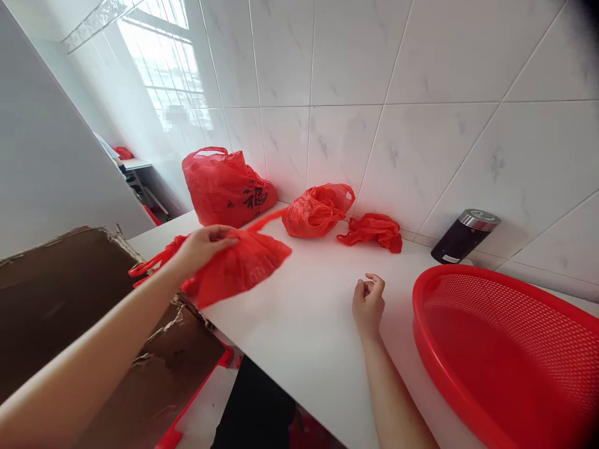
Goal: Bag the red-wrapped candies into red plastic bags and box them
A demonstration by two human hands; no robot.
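My left hand (206,248) grips a thin red plastic bag (246,265) by its upper part, with the fingers closed on it. The bag hangs over the table's left edge, its handles trailing to both sides. My right hand (369,302) is over the white table (299,337), fingers curled in loosely, and nothing shows in them. Beyond the hands, along the wall, stand a large full red bag (224,190) with black printing, a smaller bunched red bag (313,215) and a crumpled red bag (374,232).
A large red plastic basket (423,324) with mesh sides fills the right. Behind it a black flask (461,237) with a silver lid leans by the tiled wall. An open cardboard box (154,405) stands at the lower left, against the table's edge.
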